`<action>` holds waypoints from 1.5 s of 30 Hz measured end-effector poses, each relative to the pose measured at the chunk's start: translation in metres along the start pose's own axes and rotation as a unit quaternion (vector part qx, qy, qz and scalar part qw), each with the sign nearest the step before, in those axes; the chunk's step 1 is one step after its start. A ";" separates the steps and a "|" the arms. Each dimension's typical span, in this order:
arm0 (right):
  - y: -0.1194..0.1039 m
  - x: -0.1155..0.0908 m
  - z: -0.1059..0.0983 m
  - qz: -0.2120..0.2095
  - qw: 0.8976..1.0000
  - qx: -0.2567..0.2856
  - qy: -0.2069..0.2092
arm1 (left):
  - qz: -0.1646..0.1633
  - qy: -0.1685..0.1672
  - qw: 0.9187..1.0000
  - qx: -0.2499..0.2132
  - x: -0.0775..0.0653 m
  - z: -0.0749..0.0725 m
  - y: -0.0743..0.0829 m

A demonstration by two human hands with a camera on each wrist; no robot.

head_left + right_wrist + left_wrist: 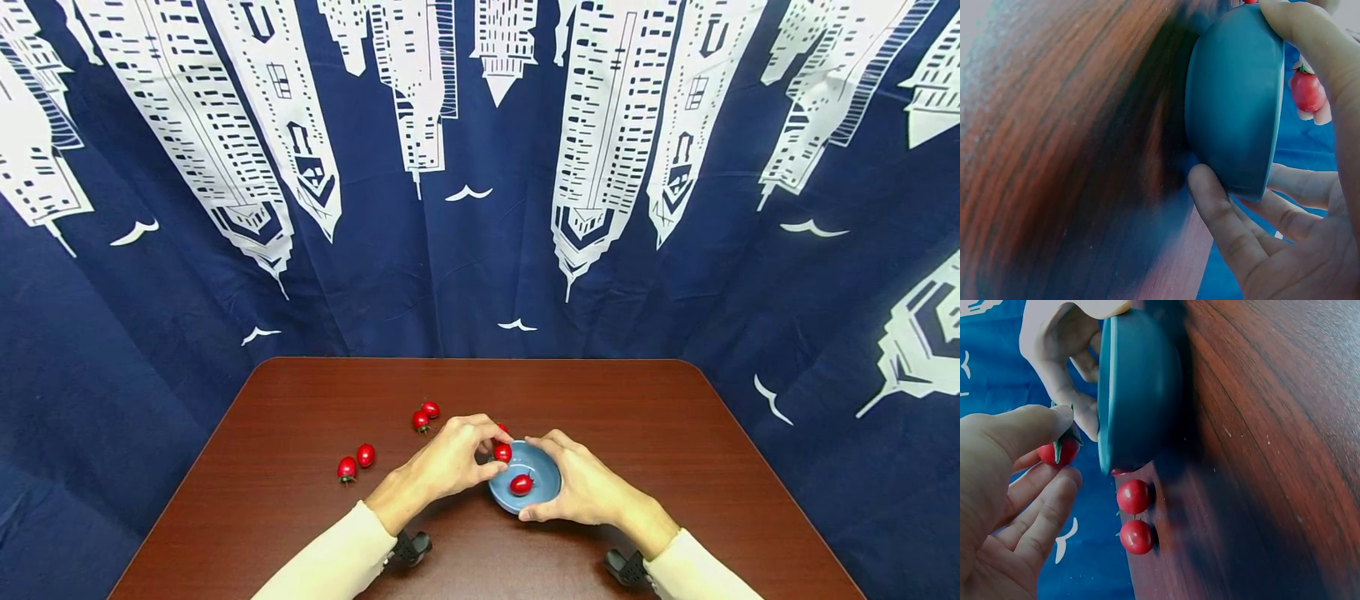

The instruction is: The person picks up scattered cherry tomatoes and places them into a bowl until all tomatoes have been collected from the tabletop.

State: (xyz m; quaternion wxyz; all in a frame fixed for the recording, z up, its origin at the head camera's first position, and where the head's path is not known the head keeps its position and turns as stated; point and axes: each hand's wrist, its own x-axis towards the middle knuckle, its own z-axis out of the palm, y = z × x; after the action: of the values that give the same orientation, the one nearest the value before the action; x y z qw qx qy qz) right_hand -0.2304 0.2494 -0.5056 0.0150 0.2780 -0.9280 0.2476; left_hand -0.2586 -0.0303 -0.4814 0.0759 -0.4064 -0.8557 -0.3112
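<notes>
My left hand [450, 457] pinches a red cherry tomato [1060, 450] with green sepals between thumb and fingers, above the left rim of a small blue bowl [552, 493]. Inside the bowl lies another cherry tomato [521, 484]. My right hand [588, 486] grips the bowl from the right, thumb at the near rim and fingers round the far side. In the right wrist view the bowl [1235, 106] stands on the table, and the pinched tomato [1307, 91] shows past its rim. Just beyond the bowl, a further tomato [502, 427] is partly hidden by the left hand.
Two cherry tomatoes [421, 420] lie close together behind my left hand. Two more tomatoes [365, 454] lie further left on the brown wooden table [300, 400]. A navy curtain [375, 275] with white building prints hangs right behind the table's far edge.
</notes>
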 end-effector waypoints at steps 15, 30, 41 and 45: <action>0.002 0.000 0.001 -0.006 1.000 0.001 0.004 | -0.005 -0.011 1.000 0.012 0.004 0.013 0.002; 0.001 -0.001 -0.001 -0.013 1.000 0.008 0.007 | -0.004 -0.017 1.000 0.008 0.003 0.014 0.001; 0.001 -0.002 -0.001 -0.007 1.000 0.011 0.007 | -0.030 -0.024 0.999 -0.007 0.000 0.010 0.001; 0.001 -0.003 0.000 -0.008 1.000 0.007 0.005 | -0.029 -0.017 0.999 -0.008 -0.002 0.005 -0.001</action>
State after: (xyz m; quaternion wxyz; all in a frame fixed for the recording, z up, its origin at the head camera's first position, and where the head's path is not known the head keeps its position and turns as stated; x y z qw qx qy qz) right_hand -0.2290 0.2519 -0.5063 0.0199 0.2845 -0.9238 0.2555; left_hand -0.2571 -0.0289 -0.4870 0.0490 -0.3874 -0.8657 -0.3131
